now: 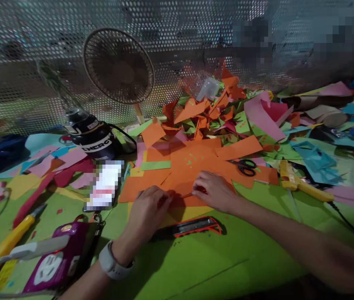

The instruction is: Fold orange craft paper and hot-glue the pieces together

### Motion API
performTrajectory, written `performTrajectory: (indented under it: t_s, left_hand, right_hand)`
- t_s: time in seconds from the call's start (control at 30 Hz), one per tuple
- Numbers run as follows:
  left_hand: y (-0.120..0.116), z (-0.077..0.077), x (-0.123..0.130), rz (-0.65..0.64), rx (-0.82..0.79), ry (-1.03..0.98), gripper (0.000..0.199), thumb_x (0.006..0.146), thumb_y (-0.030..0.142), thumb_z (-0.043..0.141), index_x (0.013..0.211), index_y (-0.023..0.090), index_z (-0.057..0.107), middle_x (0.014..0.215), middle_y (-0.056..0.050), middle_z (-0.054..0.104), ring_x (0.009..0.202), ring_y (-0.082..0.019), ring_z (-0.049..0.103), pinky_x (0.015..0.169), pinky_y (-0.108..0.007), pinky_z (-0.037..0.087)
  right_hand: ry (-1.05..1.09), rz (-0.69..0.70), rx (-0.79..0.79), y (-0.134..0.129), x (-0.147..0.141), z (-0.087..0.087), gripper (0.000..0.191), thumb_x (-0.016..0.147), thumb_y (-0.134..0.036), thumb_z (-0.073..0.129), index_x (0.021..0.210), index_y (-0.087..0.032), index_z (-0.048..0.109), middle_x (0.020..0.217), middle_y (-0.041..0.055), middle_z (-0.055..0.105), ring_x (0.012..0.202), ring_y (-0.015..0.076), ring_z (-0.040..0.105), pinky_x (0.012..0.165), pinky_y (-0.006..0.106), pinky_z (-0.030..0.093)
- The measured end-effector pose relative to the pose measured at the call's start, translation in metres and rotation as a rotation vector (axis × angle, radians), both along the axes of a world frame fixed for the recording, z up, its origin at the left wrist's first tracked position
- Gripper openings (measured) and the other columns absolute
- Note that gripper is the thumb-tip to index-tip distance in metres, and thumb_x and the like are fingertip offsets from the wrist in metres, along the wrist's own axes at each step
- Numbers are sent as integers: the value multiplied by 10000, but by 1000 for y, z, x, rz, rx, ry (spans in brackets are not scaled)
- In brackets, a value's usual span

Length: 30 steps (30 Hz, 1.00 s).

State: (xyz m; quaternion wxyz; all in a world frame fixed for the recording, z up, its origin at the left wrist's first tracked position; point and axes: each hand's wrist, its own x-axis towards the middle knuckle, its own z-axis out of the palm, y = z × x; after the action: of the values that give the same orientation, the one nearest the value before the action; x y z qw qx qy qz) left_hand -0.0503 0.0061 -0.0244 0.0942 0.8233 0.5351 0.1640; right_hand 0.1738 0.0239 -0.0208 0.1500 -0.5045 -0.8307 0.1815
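Green tabletop (pixel 214 266), foreground, backed by a perforated screen (pixel 177 18) and strewn with paper scraps (pixel 192 110). Orange paper (pixel 202 171) lies centrally, the left hand (pixel 150 206) and right hand (pixel 216 189) at its near side, fingers curled; whether either grips it cannot be told. Box cutter (pixel 195 226) lies just nearer.

Orng paper (pixel 180 173) w/ grn specks; cutter (pixel 195 226) blk, orng edge.

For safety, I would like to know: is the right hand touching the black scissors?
Apart. The head view shows orange paper visible between the right hand and the black scissors.
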Motion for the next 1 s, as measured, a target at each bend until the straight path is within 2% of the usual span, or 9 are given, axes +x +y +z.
performTrajectory:
  t_s: [0.07, 0.17, 0.2, 0.3, 0.37, 0.43, 0.63, 0.8, 1.0]
  left_hand:
    - [-6, -1, 5, -42, 117, 112, 252, 918, 244, 444, 837, 190, 676, 836, -80, 703, 798, -243, 647, 766, -412, 481]
    - [-18, -10, 15, -149, 270, 150, 355, 959, 218, 344, 1202, 166, 598, 1225, -126, 651, 1111, -253, 595, 1007, -465, 387]
    - [-22, -14, 18, -189, 271, 150, 410, 975, 299, 326, 1293, 141, 530, 1310, -148, 595, 1202, -261, 543, 1048, -475, 353]
    - [-31, -22, 23, -310, 134, 199, 780, 910, 616, 318, 1470, 76, 259, 1488, -189, 377, 1382, -306, 328, 1112, -517, 269]
    - [-34, -21, 23, -336, 27, 211, 878, 878, 684, 292, 1497, 77, 157, 1536, -181, 269, 1428, -305, 209, 1142, -530, 207]
    - [-32, -15, 22, -342, -64, 203, 886, 876, 695, 268, 1495, 71, 161, 1550, -180, 215, 1441, -297, 150, 1157, -525, 168]
    - [-26, -1, 21, -337, -234, 158, 911, 861, 724, 227, 1478, 54, 207, 1554, -178, 178, 1443, -267, 132, 1174, -501, 131]
    - [-26, -5, 21, -336, -214, 146, 913, 853, 733, 240, 1493, 86, 169, 1563, -154, 154, 1445, -255, 115, 1177, -495, 130]
    - [-25, -9, 19, -357, -170, 193, 937, 838, 745, 273, 1485, 71, 203, 1547, -178, 187, 1435, -284, 164, 1159, -511, 184]
  right_hand:
    - [-5, -1, -4, -1, -1, 2, 106, 867, -243, 637, 789, -172, 647, 853, 33, 588, 847, 175, 538, 757, 317, 384]
    - [3, 1, -4, -1, -1, 2, 98, 865, -235, 635, 790, -173, 643, 848, 31, 586, 843, 176, 540, 764, 319, 394]
    - [8, 2, -2, -1, -1, 2, 91, 864, -227, 635, 791, -173, 643, 848, 31, 585, 844, 175, 540, 768, 319, 397]
    - [14, 5, 4, 0, -1, 1, 92, 868, -230, 629, 796, -174, 642, 851, 29, 589, 848, 174, 542, 776, 320, 400]
    - [8, 4, 0, 0, 0, 0, 103, 874, -246, 623, 800, -177, 641, 850, 27, 594, 850, 176, 544, 776, 325, 399]
    - [7, 9, -3, 1, 1, -1, 96, 873, -245, 620, 806, -178, 636, 848, 26, 599, 844, 178, 545, 770, 327, 401]
    - [13, 17, 5, 2, 2, -1, 65, 862, -227, 615, 812, -186, 619, 834, 24, 604, 820, 182, 554, 757, 336, 416]
    - [4, 22, 0, 2, 2, -1, 83, 876, -251, 602, 818, -195, 620, 854, 25, 601, 846, 189, 561, 767, 350, 411]
    - [-75, 20, -21, 4, 6, 7, 121, 886, -297, 606, 812, -207, 638, 919, 35, 598, 925, 200, 530, 803, 353, 395]
